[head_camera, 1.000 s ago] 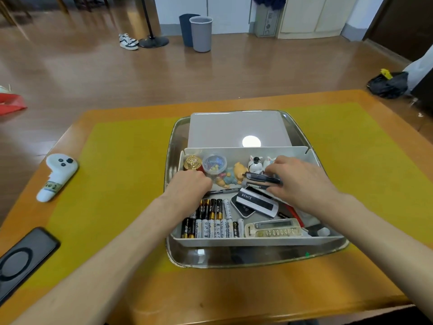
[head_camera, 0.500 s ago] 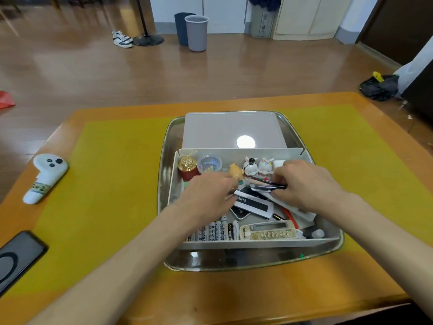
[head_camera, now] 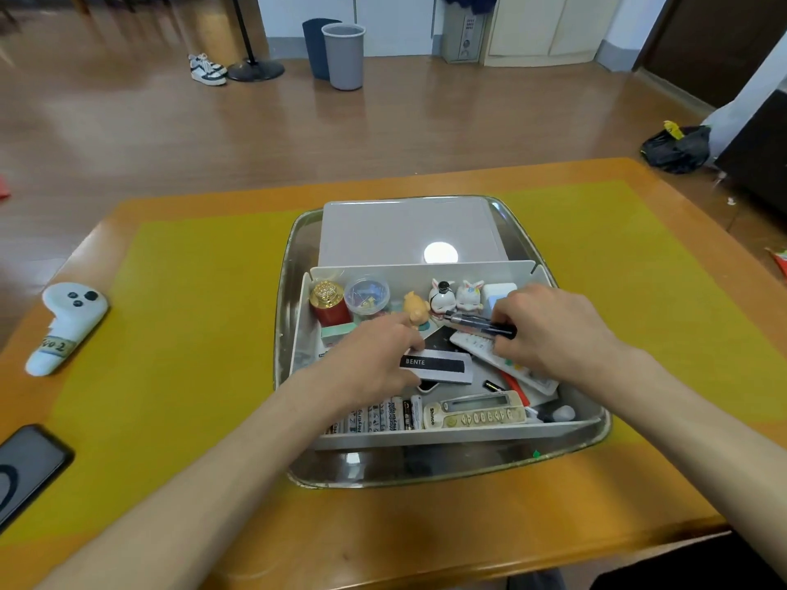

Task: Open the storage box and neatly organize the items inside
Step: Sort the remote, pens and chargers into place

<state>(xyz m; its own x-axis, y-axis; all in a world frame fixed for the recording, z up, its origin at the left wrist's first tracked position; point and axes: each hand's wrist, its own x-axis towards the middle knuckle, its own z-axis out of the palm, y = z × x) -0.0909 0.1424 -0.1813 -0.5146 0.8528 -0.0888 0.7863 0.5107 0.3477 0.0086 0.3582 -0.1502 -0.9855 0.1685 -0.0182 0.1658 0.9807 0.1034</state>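
Observation:
The white storage box (head_camera: 447,436) stands open inside a metal tray (head_camera: 294,470), with its lid (head_camera: 404,232) lying flat behind it. My left hand (head_camera: 374,355) is in the middle of the box, finger and thumb pinching the left end of a black-and-white BENTE case (head_camera: 443,366). My right hand (head_camera: 549,330) grips black pens (head_camera: 477,323) above a white remote (head_camera: 517,370). Along the back wall stand a red-and-gold jar (head_camera: 330,306), a clear tub of pins (head_camera: 367,295), an orange figurine (head_camera: 416,308) and two white figurines (head_camera: 455,296). Batteries (head_camera: 383,415) and a beige remote (head_camera: 472,413) line the front.
The tray rests on a yellow mat (head_camera: 179,334) over an orange table (head_camera: 426,525). A white game controller (head_camera: 64,325) lies at the left and a black phone (head_camera: 25,470) at the near left edge. Bins (head_camera: 343,55) stand on the floor beyond.
My left hand has moved from the box's left side, above the batteries, to the middle and onto the BENTE case. My right hand has stayed put with the pens.

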